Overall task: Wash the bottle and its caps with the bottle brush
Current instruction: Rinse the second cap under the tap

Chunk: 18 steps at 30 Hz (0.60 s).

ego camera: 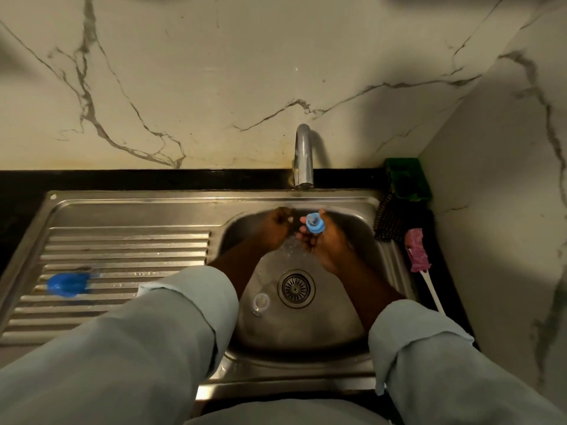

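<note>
as seen from the head camera, a stainless sink with a ribbed drainboard on its left lies below a veined marble wall. a faint stamped mark near the middle of the drainboard is too small to read.

the right hand holds a blue cap over the basin, just in front of the curved metal tap. thumb and fingertips close round its sides. the cap is light blue and round, with a flared rim and a dark hollow turned up toward the camera. the left hand sits just beside it with its fingers curled. whether they pinch anything cannot be told. water splashes between the two hands. both arms wear pale sleeves rolled back from the wrists.

a clear round piece lies on the basin floor just left of the drain. a blue piece rests on the drainboard, well apart from the hands. it is too blurred to tell whether it is a cap or part of the bottle.

the bottle brush, with a pink head and a white handle, lies on the dark counter along the right rim of the sink, touched by neither hand. behind it are a dark scrubber and a green holder in the corner.
</note>
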{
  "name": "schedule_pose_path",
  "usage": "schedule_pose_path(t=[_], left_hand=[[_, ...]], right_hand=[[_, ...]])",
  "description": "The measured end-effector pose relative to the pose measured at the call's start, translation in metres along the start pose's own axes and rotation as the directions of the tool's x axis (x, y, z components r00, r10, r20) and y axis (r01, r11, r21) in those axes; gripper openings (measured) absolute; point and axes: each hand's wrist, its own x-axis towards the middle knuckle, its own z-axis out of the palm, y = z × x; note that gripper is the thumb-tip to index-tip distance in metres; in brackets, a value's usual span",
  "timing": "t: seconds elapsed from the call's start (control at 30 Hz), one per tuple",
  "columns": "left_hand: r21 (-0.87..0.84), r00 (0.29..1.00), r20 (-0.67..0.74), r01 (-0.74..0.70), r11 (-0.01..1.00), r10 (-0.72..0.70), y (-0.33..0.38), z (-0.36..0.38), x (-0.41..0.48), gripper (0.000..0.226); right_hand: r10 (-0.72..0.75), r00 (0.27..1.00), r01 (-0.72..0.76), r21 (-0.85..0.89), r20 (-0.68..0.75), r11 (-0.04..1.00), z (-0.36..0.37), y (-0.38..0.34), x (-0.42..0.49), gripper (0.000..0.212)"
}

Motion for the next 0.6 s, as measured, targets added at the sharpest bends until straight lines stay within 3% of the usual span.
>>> schedule_pose_path(t=[0.07, 0.2, 0.33, 0.5, 0.6], left_hand=[[-0.006, 0.993, 0.041, 0.115, 0.993, -0.115, -0.020, 0.007, -0.006, 0.016], [-0.044, 0.976, 0.060, 0.213, 0.976, -0.211, -0.031, 0.009, -0.025, 0.022], [-0.026, 0.979, 0.045, 0.200, 0.979, -0.199, -0.031, -0.003, -0.035, 0.011], [-0.116, 0.994, 0.019, 0.114, 0.987, -0.112, -0.026, -0.024, -0.052, 0.021], [-0.153, 0.996, -0.020, 0.082, 0.985, -0.086, -0.034, -0.038, -0.065, 0.024]], right_hand=[[0.140, 0.987, -0.146, 0.073, 0.085, 0.987, -0.014, 0.002, -0.001, 0.055], [0.289, 0.953, -0.295, 0.073, 0.090, 0.953, -0.032, 0.014, -0.005, 0.056], [0.275, 0.959, -0.280, 0.075, 0.063, 0.957, -0.033, 0.022, -0.011, 0.047], [0.164, 0.985, -0.165, -0.005, -0.059, 0.986, -0.014, 0.030, -0.025, 0.047], [0.159, 0.986, -0.155, 0.086, -0.044, 0.984, 0.001, 0.036, -0.030, 0.043]])
